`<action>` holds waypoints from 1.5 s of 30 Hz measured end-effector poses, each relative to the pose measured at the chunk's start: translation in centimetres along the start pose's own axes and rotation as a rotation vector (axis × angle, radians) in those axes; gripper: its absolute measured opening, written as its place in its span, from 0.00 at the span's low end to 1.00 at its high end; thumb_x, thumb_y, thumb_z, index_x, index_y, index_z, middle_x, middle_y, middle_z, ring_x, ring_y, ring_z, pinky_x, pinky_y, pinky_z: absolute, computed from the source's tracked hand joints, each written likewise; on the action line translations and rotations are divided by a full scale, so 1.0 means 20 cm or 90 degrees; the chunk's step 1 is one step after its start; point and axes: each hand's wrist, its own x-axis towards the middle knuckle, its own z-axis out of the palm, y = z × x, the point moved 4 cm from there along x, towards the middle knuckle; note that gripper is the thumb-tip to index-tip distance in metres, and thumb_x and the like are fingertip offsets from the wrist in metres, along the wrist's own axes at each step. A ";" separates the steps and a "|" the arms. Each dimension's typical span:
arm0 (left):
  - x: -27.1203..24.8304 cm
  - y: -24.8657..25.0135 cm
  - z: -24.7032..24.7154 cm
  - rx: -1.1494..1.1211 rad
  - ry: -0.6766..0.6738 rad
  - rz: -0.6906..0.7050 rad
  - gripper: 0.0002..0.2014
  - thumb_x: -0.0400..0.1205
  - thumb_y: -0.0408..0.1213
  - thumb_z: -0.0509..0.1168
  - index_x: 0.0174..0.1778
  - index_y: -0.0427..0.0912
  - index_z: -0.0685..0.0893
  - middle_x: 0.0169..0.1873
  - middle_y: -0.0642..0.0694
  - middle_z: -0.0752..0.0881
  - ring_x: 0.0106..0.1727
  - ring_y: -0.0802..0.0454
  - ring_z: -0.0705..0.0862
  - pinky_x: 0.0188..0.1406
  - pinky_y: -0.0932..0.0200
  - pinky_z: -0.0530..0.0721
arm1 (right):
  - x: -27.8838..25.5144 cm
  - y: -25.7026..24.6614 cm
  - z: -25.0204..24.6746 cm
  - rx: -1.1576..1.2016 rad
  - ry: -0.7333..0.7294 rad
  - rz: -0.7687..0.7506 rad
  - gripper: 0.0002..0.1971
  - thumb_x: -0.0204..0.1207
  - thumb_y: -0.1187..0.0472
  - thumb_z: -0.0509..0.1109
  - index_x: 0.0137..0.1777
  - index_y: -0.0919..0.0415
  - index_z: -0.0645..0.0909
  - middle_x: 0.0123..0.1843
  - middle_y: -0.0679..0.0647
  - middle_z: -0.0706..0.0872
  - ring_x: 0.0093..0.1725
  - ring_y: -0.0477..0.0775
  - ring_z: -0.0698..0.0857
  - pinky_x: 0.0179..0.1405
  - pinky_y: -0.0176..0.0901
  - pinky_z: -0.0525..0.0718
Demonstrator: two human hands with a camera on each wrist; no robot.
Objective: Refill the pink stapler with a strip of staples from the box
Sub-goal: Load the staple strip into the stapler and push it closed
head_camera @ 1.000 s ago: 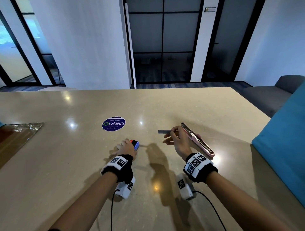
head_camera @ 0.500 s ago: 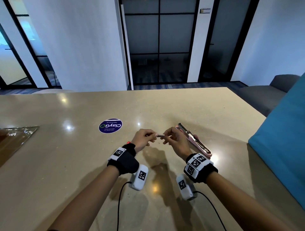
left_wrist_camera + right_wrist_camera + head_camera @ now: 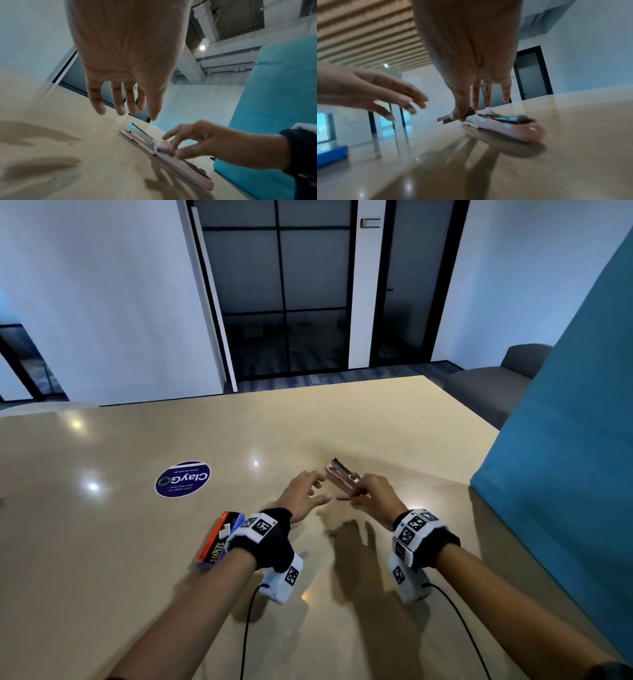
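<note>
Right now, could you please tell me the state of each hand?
Left hand: open, holding nothing.
Right hand: pinching the strip of staples.

One pink stapler point(image 3: 343, 476) lies opened flat on the bench point(image 3: 137, 542), alongside one strip of staples point(image 3: 342, 498) and one box of staples point(image 3: 219, 539). Two hands are at work above it: the left hand point(image 3: 301, 497) and the right hand point(image 3: 376, 497), each wrist wearing one black-and-white marker band, two bands in all. One round purple sticker point(image 3: 182, 479) marks the benchtop. One grey sofa point(image 3: 493, 385) stands beyond.
</note>
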 end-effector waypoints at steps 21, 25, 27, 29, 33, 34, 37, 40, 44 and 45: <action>0.44 -0.02 0.22 0.125 -0.005 -0.020 0.25 0.83 0.38 0.64 0.77 0.39 0.71 0.76 0.44 0.73 0.75 0.45 0.74 0.74 0.53 0.72 | 0.10 0.42 -0.24 -0.094 -0.120 -0.029 0.05 0.69 0.69 0.74 0.43 0.71 0.86 0.60 0.60 0.85 0.57 0.59 0.84 0.57 0.52 0.82; 0.49 -0.03 0.24 0.153 0.031 -0.026 0.14 0.81 0.36 0.67 0.61 0.39 0.85 0.63 0.43 0.82 0.64 0.45 0.82 0.63 0.56 0.76 | 0.14 0.37 -0.23 -0.016 -0.027 -0.049 0.05 0.69 0.68 0.75 0.41 0.71 0.86 0.44 0.58 0.80 0.42 0.50 0.82 0.46 0.45 0.78; 0.49 -0.04 0.24 0.151 0.036 -0.031 0.11 0.79 0.35 0.69 0.56 0.38 0.86 0.59 0.41 0.84 0.61 0.43 0.83 0.62 0.51 0.80 | 0.18 0.33 -0.22 0.007 0.013 -0.049 0.03 0.67 0.70 0.76 0.40 0.69 0.87 0.41 0.54 0.79 0.42 0.54 0.81 0.45 0.45 0.77; 0.48 -0.06 0.26 0.130 0.031 -0.027 0.11 0.78 0.34 0.69 0.55 0.35 0.87 0.58 0.38 0.84 0.60 0.42 0.83 0.62 0.50 0.81 | 0.22 0.28 -0.19 0.017 0.018 -0.051 0.03 0.66 0.70 0.76 0.40 0.68 0.88 0.38 0.54 0.80 0.40 0.55 0.79 0.45 0.46 0.76; 0.46 -0.08 0.26 0.116 0.024 -0.011 0.12 0.78 0.33 0.70 0.56 0.34 0.87 0.56 0.35 0.84 0.60 0.40 0.81 0.61 0.51 0.79 | 0.26 0.21 -0.10 0.014 -0.014 -0.062 0.04 0.64 0.66 0.77 0.39 0.65 0.89 0.36 0.56 0.81 0.40 0.60 0.83 0.44 0.48 0.78; 0.45 -0.10 0.25 0.114 0.024 -0.009 0.12 0.78 0.33 0.70 0.56 0.33 0.87 0.56 0.35 0.84 0.60 0.40 0.82 0.61 0.51 0.79 | 0.27 0.20 -0.08 0.014 -0.021 -0.062 0.05 0.63 0.65 0.77 0.39 0.65 0.89 0.36 0.59 0.82 0.40 0.62 0.84 0.44 0.50 0.79; 0.44 -0.11 0.24 0.107 0.031 -0.004 0.12 0.76 0.33 0.71 0.55 0.33 0.88 0.54 0.34 0.85 0.58 0.39 0.83 0.58 0.54 0.79 | 0.28 0.16 -0.04 0.011 -0.022 -0.069 0.07 0.63 0.63 0.76 0.39 0.65 0.89 0.39 0.66 0.86 0.41 0.64 0.84 0.44 0.53 0.79; 0.43 -0.11 0.23 0.098 0.034 0.000 0.13 0.75 0.33 0.73 0.54 0.34 0.89 0.53 0.34 0.86 0.57 0.39 0.84 0.57 0.53 0.80 | 0.29 0.15 -0.02 0.012 -0.028 -0.074 0.07 0.64 0.64 0.76 0.40 0.66 0.90 0.41 0.68 0.86 0.43 0.65 0.84 0.47 0.54 0.79; 0.42 -0.12 0.22 0.090 0.044 0.001 0.12 0.75 0.33 0.73 0.53 0.34 0.89 0.51 0.34 0.87 0.56 0.39 0.84 0.57 0.51 0.82 | 0.29 0.14 -0.02 0.023 -0.027 -0.079 0.05 0.65 0.68 0.77 0.41 0.67 0.90 0.41 0.68 0.86 0.43 0.65 0.84 0.47 0.55 0.80; 0.42 -0.11 0.22 0.089 0.045 0.002 0.12 0.74 0.33 0.74 0.52 0.34 0.89 0.51 0.35 0.88 0.55 0.40 0.84 0.56 0.51 0.82 | 0.29 0.13 -0.02 0.024 -0.026 -0.078 0.06 0.64 0.68 0.77 0.41 0.67 0.90 0.41 0.68 0.86 0.43 0.65 0.84 0.46 0.55 0.80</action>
